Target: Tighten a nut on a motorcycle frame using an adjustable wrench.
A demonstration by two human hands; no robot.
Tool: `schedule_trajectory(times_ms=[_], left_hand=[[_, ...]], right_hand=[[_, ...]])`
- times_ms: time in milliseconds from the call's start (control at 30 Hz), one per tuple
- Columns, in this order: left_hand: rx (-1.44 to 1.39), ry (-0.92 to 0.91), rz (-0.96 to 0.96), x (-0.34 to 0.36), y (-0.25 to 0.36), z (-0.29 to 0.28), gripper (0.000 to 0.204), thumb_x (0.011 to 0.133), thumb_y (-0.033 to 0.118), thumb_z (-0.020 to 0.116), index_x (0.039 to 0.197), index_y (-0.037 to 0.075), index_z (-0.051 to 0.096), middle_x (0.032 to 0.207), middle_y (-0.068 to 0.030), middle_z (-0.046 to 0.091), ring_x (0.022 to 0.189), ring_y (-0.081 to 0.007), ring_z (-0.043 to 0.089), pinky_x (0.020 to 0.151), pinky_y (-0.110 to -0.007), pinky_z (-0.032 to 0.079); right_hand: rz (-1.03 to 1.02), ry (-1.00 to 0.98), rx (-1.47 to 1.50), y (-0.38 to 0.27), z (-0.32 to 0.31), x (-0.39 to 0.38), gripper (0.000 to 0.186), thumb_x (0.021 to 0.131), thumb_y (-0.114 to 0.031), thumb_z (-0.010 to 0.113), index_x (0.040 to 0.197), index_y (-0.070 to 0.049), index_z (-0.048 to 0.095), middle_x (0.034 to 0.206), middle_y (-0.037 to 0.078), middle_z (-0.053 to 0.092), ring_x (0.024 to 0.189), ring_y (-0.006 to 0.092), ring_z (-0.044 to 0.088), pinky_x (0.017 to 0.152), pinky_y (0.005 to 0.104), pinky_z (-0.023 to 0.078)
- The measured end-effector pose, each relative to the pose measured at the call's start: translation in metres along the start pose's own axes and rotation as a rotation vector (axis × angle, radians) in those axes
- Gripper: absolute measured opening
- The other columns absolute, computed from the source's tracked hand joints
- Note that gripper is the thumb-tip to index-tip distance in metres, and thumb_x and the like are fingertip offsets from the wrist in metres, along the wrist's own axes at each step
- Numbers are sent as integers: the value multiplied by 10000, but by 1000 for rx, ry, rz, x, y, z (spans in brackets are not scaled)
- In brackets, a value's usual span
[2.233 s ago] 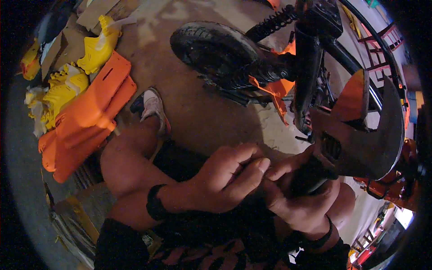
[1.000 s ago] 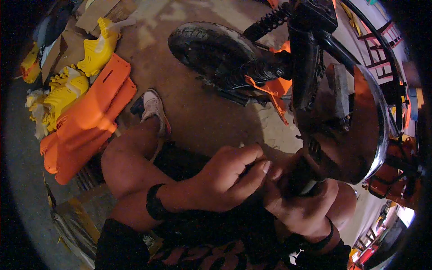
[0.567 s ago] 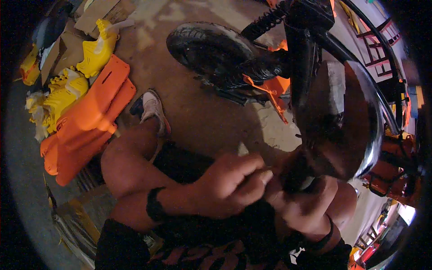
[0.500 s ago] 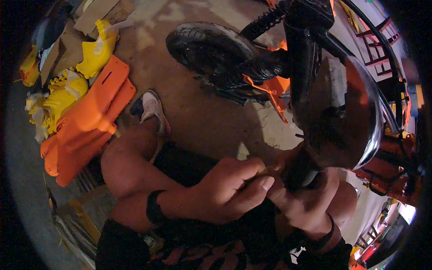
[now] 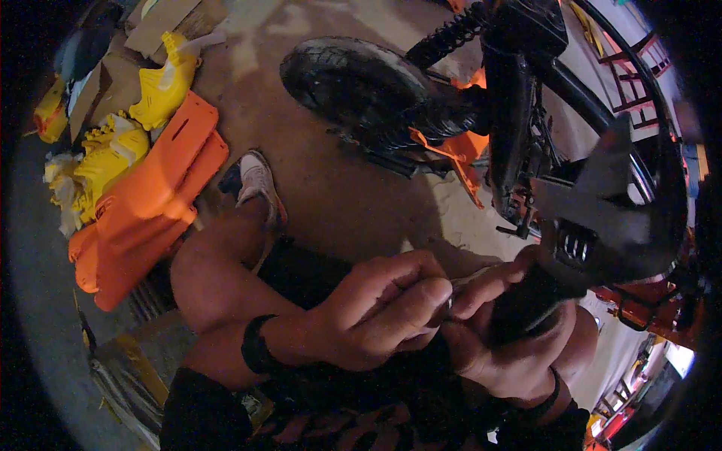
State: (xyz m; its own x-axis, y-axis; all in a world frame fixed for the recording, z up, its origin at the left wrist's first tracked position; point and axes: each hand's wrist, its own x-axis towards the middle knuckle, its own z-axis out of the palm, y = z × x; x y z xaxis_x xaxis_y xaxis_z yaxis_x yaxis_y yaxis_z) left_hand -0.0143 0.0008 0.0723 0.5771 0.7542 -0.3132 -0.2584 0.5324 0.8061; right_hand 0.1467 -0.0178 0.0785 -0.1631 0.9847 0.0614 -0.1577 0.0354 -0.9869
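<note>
My left hand (image 5: 383,312) is closed in a pinch in front of my lap. A small shiny bit shows at its fingertips, too small to name. Touching or nearly touching those fingertips is my right hand (image 5: 511,346), its fingers bent round the lower end of a dark plastic panel (image 5: 605,237). The panel rises up and to the right, with several vent slots and a narrow upright tab. Its lower part is hidden in shadow and behind my fingers.
A motorbike with a black frame (image 5: 511,128) and rear wheel (image 5: 353,86) stands ahead. Orange panels (image 5: 150,203) and yellow, partly wrapped parts (image 5: 113,161) lie at left beside cardboard (image 5: 162,26). My shoe (image 5: 257,180) rests on the floor. A red rack (image 5: 632,79) stands at far right.
The dark panel has turned in my right hand, so its slots and tab now show instead of its glossy rounded face. My right fingers have lifted and straightened a little; the left hand stays pinched.
</note>
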Motion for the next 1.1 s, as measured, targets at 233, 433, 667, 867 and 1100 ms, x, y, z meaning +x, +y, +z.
schedule_trajectory(times_ms=[233,433,667,867,1100], left_hand=[[-234,-113,56,3,-8,0,163,921,207,382,857,60,411,590,31,374,490,-31,340,435,-205,271],[-130,-54,6,2,-2,0,153,918,199,391,870,56,419,596,25,400,499,-34,362,439,-203,288],[68,-50,149,4,-15,-2,166,907,216,429,868,56,447,595,25,425,513,-43,398,447,-206,310],[-82,-92,89,1,-7,-4,172,912,223,415,862,60,437,603,23,410,500,-43,368,441,-208,287],[-110,18,65,-2,3,2,155,906,201,418,856,56,443,610,32,417,507,-35,366,446,-206,289]], right_hand=[[141,74,8,-2,-4,3,609,597,23,717,1069,-23,335,687,41,520,633,110,527,593,219,433],[71,161,110,0,5,6,611,596,-41,758,1050,-17,350,698,50,544,627,99,524,556,208,415],[127,-14,-49,-1,-3,10,642,601,42,752,1086,-19,335,736,45,527,652,104,523,580,236,445],[218,70,100,-4,3,13,645,571,-67,790,1044,-6,356,685,42,534,619,82,505,556,191,402],[21,37,-32,1,4,10,638,584,12,718,1090,6,330,725,72,547,670,111,534,591,211,428]])
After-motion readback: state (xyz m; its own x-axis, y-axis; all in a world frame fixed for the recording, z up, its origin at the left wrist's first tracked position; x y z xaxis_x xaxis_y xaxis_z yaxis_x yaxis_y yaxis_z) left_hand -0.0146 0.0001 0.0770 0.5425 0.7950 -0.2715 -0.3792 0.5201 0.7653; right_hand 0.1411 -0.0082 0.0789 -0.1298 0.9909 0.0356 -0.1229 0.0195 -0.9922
